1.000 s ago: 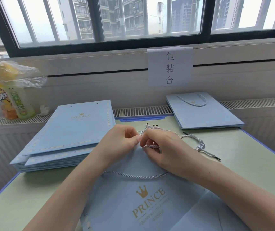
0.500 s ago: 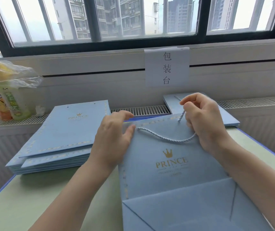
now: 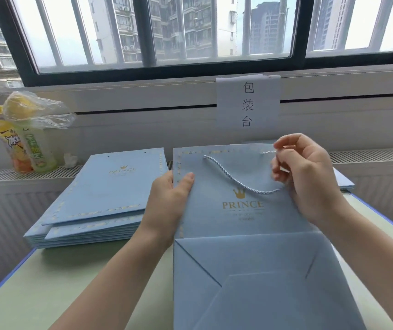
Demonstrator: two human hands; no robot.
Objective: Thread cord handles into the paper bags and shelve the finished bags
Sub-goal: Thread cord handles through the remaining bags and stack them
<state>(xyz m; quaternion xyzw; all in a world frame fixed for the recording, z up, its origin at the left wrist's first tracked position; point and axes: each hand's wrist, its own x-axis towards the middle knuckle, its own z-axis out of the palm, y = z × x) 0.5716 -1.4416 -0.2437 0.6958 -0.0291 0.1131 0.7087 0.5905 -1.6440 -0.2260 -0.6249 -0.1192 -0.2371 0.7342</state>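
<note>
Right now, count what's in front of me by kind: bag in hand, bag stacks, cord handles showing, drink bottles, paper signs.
Bag in hand: 1
Bag stacks: 2, left stack, right stack
Cord handle showing: 1
Drink bottles: 2, yellow bottle, green bottle
Paper sign: 1
Total: 7

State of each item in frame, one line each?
held bag: lifted, folded flat, cord handle threaded
left hand: grips bag's left edge
right hand: fingers pinch the cord end
left stack: flat, holes empty
drink bottles: upright on ledge
</note>
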